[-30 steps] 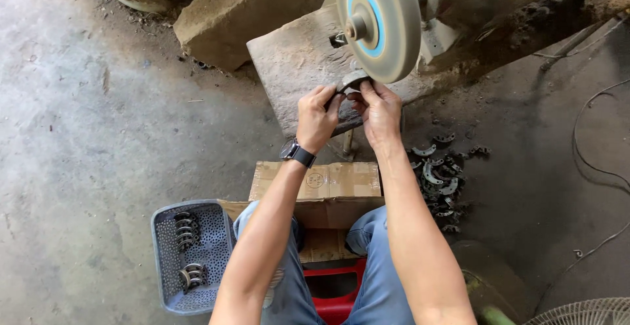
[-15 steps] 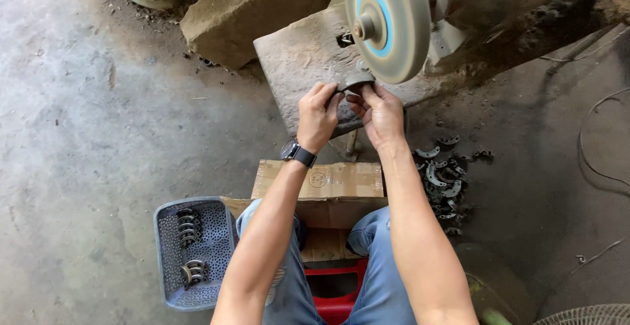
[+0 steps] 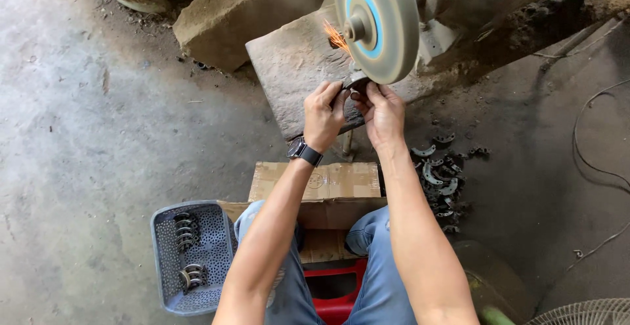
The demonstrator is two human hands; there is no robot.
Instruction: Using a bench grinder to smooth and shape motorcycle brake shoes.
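Here, fingers (image 3: 338, 95) press part (image 3: 357, 83) (small) against wheel (image 3: 377, 26) rim.

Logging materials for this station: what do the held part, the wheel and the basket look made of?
Held part: likely steel, dark and unpolished; orange sparks fly where it meets the wheel.
Wheel: probably a fibre or cloth-type abrasive, matte grey-tan with a blue centre ring; exact type unclear.
Basket: looks plastic, dull grey-blue, perforated.

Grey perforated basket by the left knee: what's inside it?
The basket holds two small stacks of curved metal pieces, one behind the other. The left forearm hides its right edge.
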